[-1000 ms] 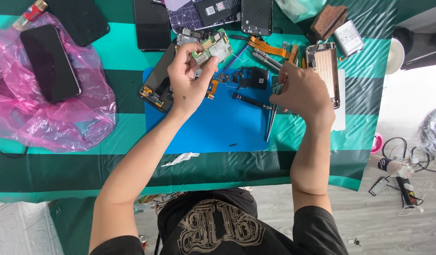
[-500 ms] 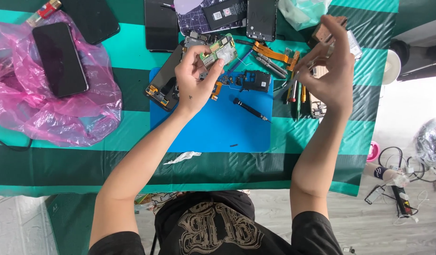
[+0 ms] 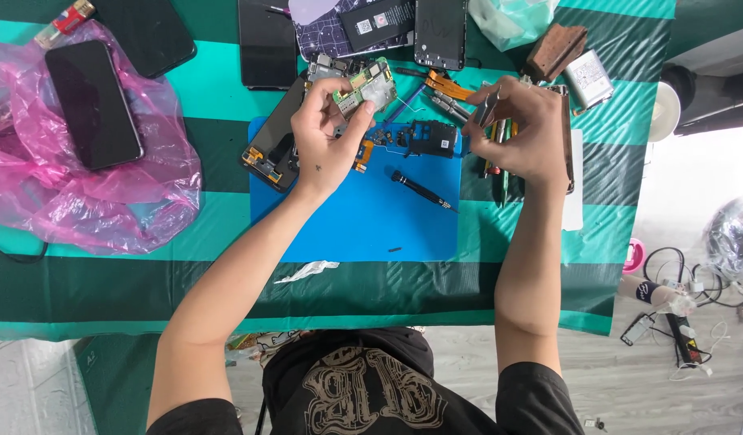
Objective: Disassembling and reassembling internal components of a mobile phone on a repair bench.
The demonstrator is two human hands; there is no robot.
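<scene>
Left hand (image 3: 327,141) pinches the green circuit board (image 3: 365,87) at upper centre; right hand (image 3: 526,133), to its right, pinches metal tweezers (image 3: 488,105), tips pointing toward the board.

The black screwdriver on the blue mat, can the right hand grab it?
Probably yes. The black screwdriver lies bare on the blue mat, nothing covering it, but the right hand already holds tweezers.
</scene>
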